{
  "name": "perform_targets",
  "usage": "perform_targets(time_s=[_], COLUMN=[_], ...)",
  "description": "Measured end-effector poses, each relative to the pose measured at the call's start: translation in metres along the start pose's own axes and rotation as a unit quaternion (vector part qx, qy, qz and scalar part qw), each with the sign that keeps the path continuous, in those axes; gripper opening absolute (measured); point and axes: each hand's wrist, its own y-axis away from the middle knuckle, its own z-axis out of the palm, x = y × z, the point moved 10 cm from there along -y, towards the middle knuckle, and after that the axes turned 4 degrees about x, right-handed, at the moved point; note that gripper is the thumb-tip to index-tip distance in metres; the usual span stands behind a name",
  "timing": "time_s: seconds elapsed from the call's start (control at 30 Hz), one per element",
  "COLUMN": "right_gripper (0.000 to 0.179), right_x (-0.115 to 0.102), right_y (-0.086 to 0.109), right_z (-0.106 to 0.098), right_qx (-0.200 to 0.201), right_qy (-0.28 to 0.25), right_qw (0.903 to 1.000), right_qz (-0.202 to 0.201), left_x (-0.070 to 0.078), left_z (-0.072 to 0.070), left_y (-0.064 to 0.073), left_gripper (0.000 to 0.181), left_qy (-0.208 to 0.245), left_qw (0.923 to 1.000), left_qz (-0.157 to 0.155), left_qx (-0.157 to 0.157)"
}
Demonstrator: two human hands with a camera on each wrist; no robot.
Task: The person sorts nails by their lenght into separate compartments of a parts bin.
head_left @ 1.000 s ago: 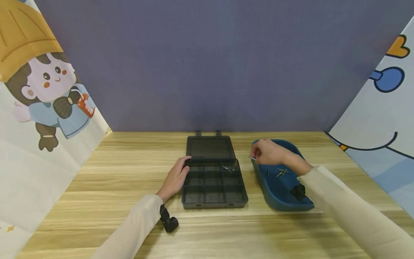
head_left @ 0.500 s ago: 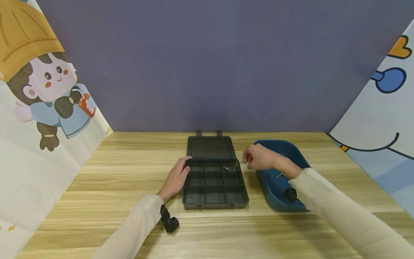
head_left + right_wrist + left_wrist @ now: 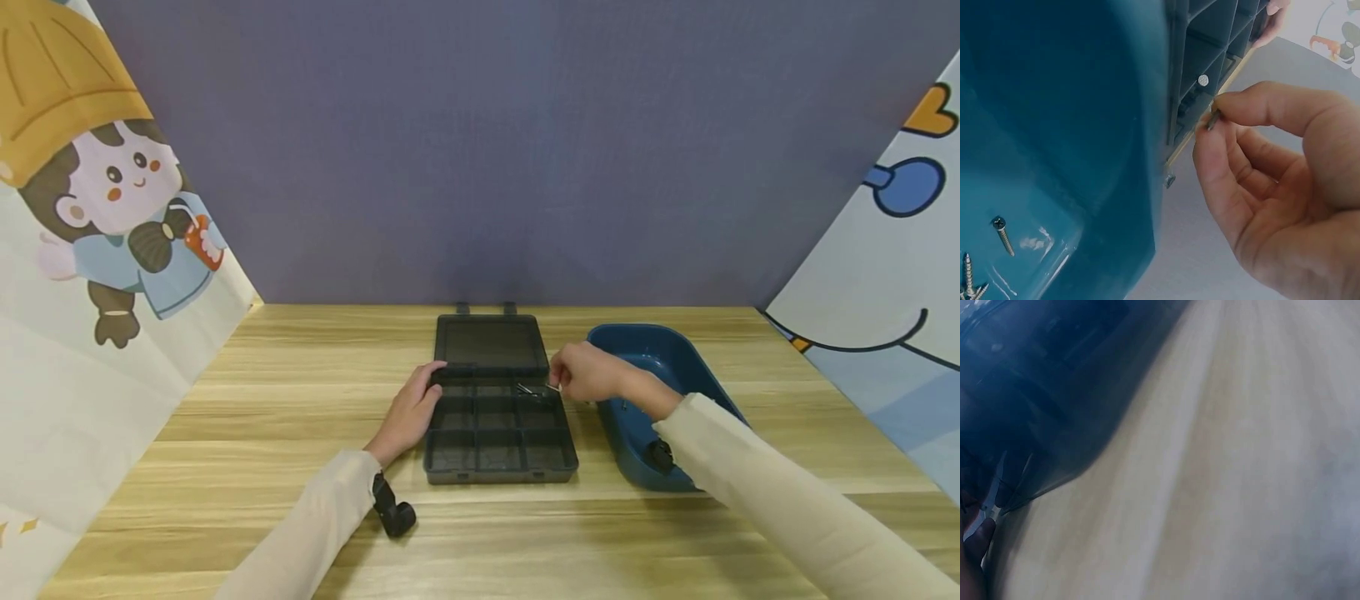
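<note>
My right hand (image 3: 588,372) pinches a small metal nail (image 3: 1213,119) between thumb and forefinger, at the back right corner of a dark translucent compartment box (image 3: 498,482). The nail points left over the box's right rim. My left hand (image 3: 408,412) rests along the box's left side, its forefinger near the hinge and thumb at the rim. The box's lid (image 3: 491,342) lies folded back. A few thin metal pieces (image 3: 528,389) lie in the back right compartment. In the left wrist view, a fingertip (image 3: 982,537) shows beside the blurred box.
To the right stands a blue tray (image 3: 622,454), partly covered by the right forearm. Inside it a screw (image 3: 1002,234) lies apart from several others (image 3: 969,275). A dark wall panel (image 3: 495,150) rises behind the wooden table (image 3: 315,367).
My right hand has moved left and slightly nearer, from over the tray's left rim to the box's right edge, still pinching the nail. The left hand stays at the box.
</note>
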Motion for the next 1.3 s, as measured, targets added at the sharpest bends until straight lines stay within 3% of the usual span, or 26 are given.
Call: perform_targets(time_s=[0.43,0.8,1.3], right_gripper=[0.021,0.021,0.019], right_x=[0.004,0.009,0.013], right_y=[-0.003,-0.003,-0.018], right_z=[0.010,0.020,0.015], right_qx=[-0.049,-0.082,-0.075], right_qy=[0.016,-0.026,-0.014], right_qw=[0.9983,0.9953,0.9963], right_qz=[0.028,0.045,0.039], left_x=[-0.002,-0.001,0.000], left_z=[0.001,0.001,0.000], left_y=[-0.001,0.000,0.001], left_gripper=[0.041,0.041,0.040], left_qy=[0.002,0.003,0.000], left_qw=[1.0000,1.0000,1.0000], left_qz=[0.005,0.000,-0.002], left_qx=[-0.001,-0.003,0.000])
